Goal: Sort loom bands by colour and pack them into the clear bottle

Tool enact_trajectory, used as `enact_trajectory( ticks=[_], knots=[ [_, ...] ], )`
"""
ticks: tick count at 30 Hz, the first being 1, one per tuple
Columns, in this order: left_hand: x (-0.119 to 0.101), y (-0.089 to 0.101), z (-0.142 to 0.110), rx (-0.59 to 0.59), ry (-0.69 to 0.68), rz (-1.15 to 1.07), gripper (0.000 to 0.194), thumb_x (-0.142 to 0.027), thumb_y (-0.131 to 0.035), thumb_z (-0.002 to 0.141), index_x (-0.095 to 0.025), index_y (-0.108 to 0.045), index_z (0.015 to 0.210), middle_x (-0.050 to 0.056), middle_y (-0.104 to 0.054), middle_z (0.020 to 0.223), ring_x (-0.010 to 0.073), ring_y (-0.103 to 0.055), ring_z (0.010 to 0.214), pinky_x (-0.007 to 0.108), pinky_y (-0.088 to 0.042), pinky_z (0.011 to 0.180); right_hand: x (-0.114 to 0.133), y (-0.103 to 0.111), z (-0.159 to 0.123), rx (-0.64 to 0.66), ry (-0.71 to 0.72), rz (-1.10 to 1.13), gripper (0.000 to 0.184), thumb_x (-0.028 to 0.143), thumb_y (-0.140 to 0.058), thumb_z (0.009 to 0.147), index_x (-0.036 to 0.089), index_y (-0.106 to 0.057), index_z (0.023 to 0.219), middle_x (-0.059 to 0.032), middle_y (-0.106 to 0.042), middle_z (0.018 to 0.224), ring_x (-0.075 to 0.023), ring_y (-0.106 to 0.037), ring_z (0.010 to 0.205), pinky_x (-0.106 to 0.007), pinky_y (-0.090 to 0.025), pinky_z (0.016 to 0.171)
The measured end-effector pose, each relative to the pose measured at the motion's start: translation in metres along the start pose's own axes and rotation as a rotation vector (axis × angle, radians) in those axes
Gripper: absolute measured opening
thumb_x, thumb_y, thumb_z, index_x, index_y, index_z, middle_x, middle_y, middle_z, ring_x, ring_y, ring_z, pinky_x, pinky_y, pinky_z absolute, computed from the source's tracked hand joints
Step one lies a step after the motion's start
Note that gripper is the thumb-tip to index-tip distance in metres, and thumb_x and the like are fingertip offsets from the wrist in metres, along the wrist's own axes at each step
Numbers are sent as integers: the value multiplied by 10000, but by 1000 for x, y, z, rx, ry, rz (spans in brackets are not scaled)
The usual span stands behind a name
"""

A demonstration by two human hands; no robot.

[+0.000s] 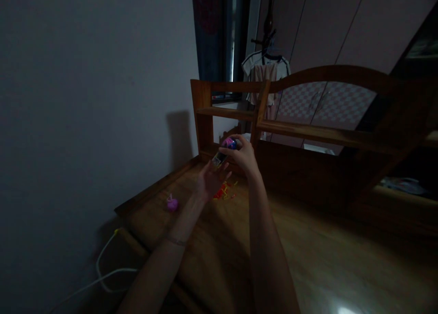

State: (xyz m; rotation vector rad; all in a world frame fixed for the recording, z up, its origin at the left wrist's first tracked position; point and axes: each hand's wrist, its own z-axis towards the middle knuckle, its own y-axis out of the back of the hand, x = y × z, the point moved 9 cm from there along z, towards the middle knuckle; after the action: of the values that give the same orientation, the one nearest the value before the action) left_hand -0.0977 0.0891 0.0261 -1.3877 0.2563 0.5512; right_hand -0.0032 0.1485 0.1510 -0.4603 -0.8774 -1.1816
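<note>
My right hand (243,154) is closed around the top of a small bottle-like container (221,157). Its rounded end is pink and blue; the lower part looks dark or clear with a pale label, too dim to read. The container tilts, lower end toward my left. Beneath that end, my left hand (209,181) is turned palm up with its fingers apart, thumb close to the container. Whether they touch is hard to make out. On the wooden desk (191,254) behind my left hand lies a scatter of small red and yellow pieces (224,191).
A purple round item (172,204) with a pale loop sits at the desk's left. White cable (102,277) hangs beyond the left edge. A wooden shelf frame (308,130) rises along the back, and a wall (102,99) borders the left. Clothes (265,74) hang behind the shelf.
</note>
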Motion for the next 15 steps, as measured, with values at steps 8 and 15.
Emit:
enact_trajectory(
  ticks=[8, 15],
  knots=[
    [5, 7, 2, -17, 14, -15, 253, -306, -458, 983, -248, -702, 954, 39, -708, 1078, 223, -600, 1172, 486, -349, 1112, 19, 6, -1, -5, 42, -48, 476, 366, -761, 643, 241, -602, 1074, -2, -668, 912, -197, -640, 831, -349, -509, 781],
    [11, 28, 8, -157, 50, -5, 209, -265, -504, 963, -188, -691, 912, 64, -703, 954, 175, -665, 995, 387, -452, 1044, 25, 9, -5, -11, 76, -169, 425, 359, -737, 670, 241, -615, 1060, -12, -669, 972, -205, -628, 873, -350, -492, 816]
  ],
)
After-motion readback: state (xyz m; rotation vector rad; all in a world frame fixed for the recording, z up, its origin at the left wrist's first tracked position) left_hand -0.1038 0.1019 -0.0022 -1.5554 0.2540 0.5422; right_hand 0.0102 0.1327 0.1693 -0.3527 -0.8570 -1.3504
